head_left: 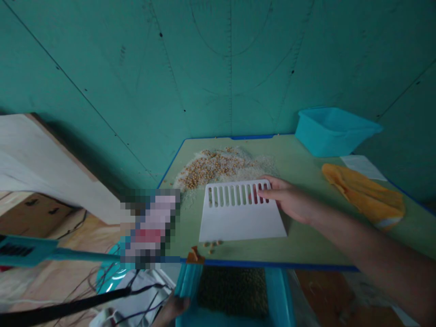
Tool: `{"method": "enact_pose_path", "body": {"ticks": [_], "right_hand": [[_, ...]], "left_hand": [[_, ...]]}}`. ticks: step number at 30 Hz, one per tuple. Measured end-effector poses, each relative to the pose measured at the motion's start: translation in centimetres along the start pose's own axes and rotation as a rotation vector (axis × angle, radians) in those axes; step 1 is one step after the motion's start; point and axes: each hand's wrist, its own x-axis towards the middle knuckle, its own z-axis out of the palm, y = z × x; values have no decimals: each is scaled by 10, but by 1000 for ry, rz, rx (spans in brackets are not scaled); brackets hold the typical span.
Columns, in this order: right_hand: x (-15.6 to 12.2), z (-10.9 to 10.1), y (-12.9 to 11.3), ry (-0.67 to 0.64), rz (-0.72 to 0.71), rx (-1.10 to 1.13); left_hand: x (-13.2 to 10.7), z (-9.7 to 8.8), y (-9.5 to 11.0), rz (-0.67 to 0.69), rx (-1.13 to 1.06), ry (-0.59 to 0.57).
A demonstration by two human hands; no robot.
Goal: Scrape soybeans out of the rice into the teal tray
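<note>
My right hand (286,197) is closed on the slotted end of a white plastic scraper (241,222), with the thumb across the slots. The scraper's wide edge rests on the pale green tabletop (313,245), near several loose yellow beans (211,245). Behind it, a pile of yellow beans mixed with white grains (211,168) spreads across the table. Below the front edge, a blue bin (288,299) holds a dark mass of small beans or grains (233,290). At its left rim, my left hand (172,311) is partly in view, with its fingers on the bin.
A blue tub (334,134) stands at the back right, by a white sheet (364,167) and an orange cloth (366,195). An orange clip (195,255) sits on the front edge. A pixelated object (151,227) lies at left, near a black strap (85,299) and cables.
</note>
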Motion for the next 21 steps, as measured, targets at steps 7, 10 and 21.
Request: {"method": "enact_pose_path", "body": {"ticks": [7, 10, 21], "right_hand": [[-4, -1, -4, -71, 67, -47], [-7, -1, -8, -82, 68, -80], [-12, -2, -9, -255, 31, -376]], "left_hand": [[-2, 8, -4, -19, 69, 9], [4, 16, -8, -51, 78, 24], [-37, 29, 17, -24, -116, 151]]}}
